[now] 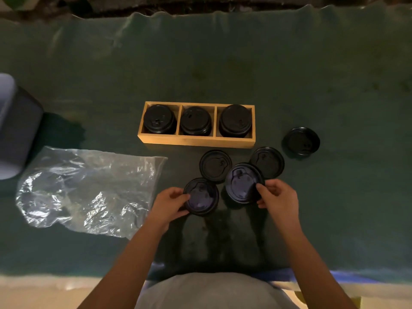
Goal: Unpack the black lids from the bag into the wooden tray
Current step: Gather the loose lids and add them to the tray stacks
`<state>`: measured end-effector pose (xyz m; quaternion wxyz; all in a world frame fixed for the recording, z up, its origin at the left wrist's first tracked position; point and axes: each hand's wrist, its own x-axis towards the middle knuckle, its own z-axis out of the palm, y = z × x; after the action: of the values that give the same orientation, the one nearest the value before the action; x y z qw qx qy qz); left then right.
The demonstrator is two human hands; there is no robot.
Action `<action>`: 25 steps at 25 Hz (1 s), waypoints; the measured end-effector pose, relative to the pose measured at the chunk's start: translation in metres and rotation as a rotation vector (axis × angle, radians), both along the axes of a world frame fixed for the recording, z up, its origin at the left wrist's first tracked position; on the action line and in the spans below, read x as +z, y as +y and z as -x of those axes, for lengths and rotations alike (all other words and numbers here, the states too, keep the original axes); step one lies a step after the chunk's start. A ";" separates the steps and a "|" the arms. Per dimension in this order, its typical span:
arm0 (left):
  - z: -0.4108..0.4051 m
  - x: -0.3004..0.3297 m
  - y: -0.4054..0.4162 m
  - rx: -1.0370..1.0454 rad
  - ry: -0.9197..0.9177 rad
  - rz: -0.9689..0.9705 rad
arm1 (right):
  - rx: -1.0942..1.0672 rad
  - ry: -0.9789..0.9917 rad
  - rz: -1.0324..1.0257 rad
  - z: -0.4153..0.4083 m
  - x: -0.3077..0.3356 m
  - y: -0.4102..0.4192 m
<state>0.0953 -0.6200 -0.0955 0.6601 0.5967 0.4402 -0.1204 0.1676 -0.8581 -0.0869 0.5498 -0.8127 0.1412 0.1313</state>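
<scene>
1. A dark green cloth (289, 70) covers the counter across most of the frame.
2. A clear plastic bag (89, 190) lies crumpled and flat at the left centre; whether anything is inside cannot be told.
3. A grey rounded container (15, 126) sits at the far left edge, partly cut off.
4. The wooden tray (196, 142) stands at the centre, with three compartments in a row; each compartment holds a stack of black lids: left stack (159, 119), middle stack (195, 120), right stack (235, 120).
5. Just below the tray, loose lids lie on the cloth: one (215, 165) at centre, one (267, 161) to its right, and one (302, 141) apart at the right.
6. The left hand (169, 206) grips a lid (201, 197) by its edge, at lower centre.
7. The right hand (278, 197) pinches another lid (243, 184), tilted, overlapping the lid behind it.
</scene>
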 end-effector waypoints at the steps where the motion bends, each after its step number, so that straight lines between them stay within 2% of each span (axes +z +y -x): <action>1: 0.000 0.004 -0.003 0.005 -0.042 0.060 | 0.014 -0.007 -0.056 0.002 0.005 0.005; 3: -0.001 0.013 -0.009 0.003 -0.123 0.189 | 0.071 -0.016 -0.068 0.004 0.011 0.018; 5: -0.002 0.020 -0.012 -0.014 -0.218 0.308 | 0.143 -0.028 0.026 0.006 0.010 0.031; 7: -0.003 0.023 -0.015 -0.084 -0.286 0.326 | 0.205 -0.027 0.064 0.007 0.008 0.044; 9: -0.002 0.020 -0.016 -0.127 -0.288 0.256 | 0.274 -0.019 0.035 0.006 0.005 0.054; 12: 0.004 0.010 -0.010 -0.025 -0.258 0.259 | 0.232 -0.025 0.058 -0.013 -0.001 0.062; 14: 0.010 0.002 -0.005 0.058 -0.226 0.279 | 0.211 -0.019 0.189 -0.036 -0.010 0.066; 17: 0.018 -0.009 -0.001 0.163 -0.168 0.284 | 0.325 -0.003 0.394 -0.057 -0.022 0.073; 19: 0.022 -0.014 0.000 0.197 -0.134 0.276 | 0.281 0.003 0.373 -0.059 -0.024 0.072; 22: 0.021 -0.017 0.001 0.190 -0.104 0.281 | 0.157 -0.001 0.188 -0.051 -0.019 0.059; 25: 0.011 -0.016 -0.003 0.170 -0.094 0.326 | 0.171 0.003 0.065 -0.035 -0.013 0.057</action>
<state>0.0846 -0.6230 -0.1119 0.7758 0.4473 0.4323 -0.1060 0.2025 -0.8012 -0.1002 0.5097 -0.8390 0.0763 0.1745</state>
